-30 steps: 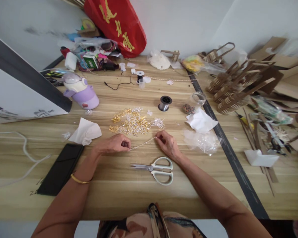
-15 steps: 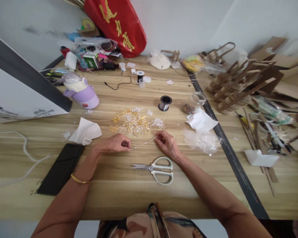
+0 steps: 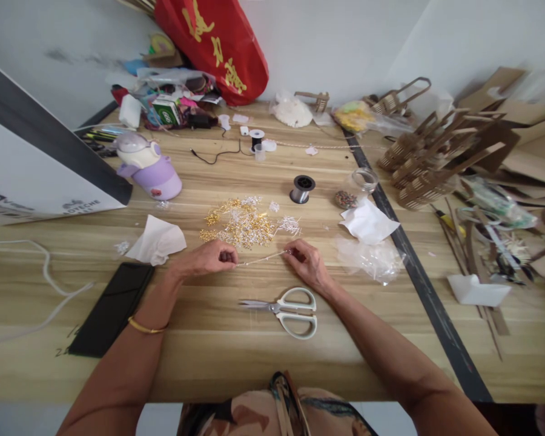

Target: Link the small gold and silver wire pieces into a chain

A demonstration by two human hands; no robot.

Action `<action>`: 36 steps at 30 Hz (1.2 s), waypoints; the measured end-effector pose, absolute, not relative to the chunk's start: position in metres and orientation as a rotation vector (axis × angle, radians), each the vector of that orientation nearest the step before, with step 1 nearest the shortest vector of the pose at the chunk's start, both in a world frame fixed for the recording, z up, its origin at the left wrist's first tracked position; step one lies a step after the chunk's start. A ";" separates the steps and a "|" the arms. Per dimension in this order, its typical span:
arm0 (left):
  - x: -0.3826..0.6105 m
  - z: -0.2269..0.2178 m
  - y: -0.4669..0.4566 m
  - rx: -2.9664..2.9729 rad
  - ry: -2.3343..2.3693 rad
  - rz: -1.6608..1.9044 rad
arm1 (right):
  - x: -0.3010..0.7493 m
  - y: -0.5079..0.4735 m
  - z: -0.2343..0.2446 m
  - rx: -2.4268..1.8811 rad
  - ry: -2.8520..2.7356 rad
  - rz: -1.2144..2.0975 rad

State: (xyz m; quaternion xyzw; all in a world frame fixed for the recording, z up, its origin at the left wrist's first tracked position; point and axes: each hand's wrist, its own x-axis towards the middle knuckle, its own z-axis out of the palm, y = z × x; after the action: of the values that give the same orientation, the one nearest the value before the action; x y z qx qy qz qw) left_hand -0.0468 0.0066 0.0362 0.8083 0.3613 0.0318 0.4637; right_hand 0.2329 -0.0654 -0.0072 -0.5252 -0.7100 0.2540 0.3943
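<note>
A thin beaded strand (image 3: 262,260) stretches between my two hands, just above the wooden table. My left hand (image 3: 211,257) pinches its left end, fingers curled. The other end is pinched by my right hand (image 3: 305,261), thumb and fingertips together. Beyond the hands lies a pile of gold and silver beads (image 3: 245,224), with a small heap of silvery pins (image 3: 288,226) at its right. Scissors (image 3: 279,307) with white handles lie on the near side, blades pointing left.
A spool of wire (image 3: 302,189) stands behind the beads. At left are a dark phone (image 3: 111,309), a tissue (image 3: 157,240) and a purple bottle (image 3: 152,172). White paper (image 3: 369,222) and a clear plastic bag (image 3: 372,259) lie at right, near small woven baskets (image 3: 420,169).
My left hand has risen slightly and shifted a little left, pulling the strand straighter. My right hand stays nearly in place.
</note>
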 end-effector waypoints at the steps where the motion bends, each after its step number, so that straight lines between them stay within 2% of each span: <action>1: -0.047 0.035 0.007 1.981 0.896 0.100 | 0.233 -0.065 -0.007 -1.332 -1.793 0.648; 12: -0.049 0.021 0.015 1.895 1.075 0.447 | 0.233 -0.064 -0.007 -1.341 -1.718 0.704; 23: -0.037 0.025 0.010 1.743 1.093 0.693 | 0.232 -0.066 -0.003 -1.342 -1.716 0.732; 36: -0.019 0.033 -0.001 1.239 0.975 0.939 | 0.231 -0.070 0.002 -1.266 -1.855 0.765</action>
State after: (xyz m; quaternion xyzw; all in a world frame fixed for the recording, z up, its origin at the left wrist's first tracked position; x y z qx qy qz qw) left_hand -0.0192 -0.0008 0.0334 0.5363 0.4218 0.4065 0.6077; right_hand 0.2311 -0.0700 0.0016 -0.4947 -0.7248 0.2989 0.3749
